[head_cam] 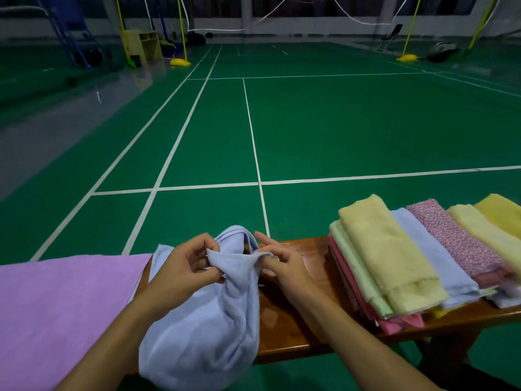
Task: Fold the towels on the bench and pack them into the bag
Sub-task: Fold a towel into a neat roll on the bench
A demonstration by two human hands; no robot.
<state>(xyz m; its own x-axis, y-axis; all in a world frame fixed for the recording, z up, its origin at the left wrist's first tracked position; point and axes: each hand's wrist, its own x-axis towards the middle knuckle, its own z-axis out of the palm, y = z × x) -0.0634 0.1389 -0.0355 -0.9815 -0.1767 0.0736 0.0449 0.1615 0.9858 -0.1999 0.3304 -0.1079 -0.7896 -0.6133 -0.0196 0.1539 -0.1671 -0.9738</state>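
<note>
A light blue towel (203,320) is held bunched over the near edge of the wooden bench (287,314) — one gathered fold pinched by the left hand (183,266), another by the right hand (284,266) — between a spread purple towel (64,311) and a stack of towels (394,266).

Green court floor (338,122), yellow net posts (181,29) beyond.

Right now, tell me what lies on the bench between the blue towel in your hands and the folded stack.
Head view: only bare wooden bench lies between the blue towel and the folded stack; the right hand hovers above it.
</note>
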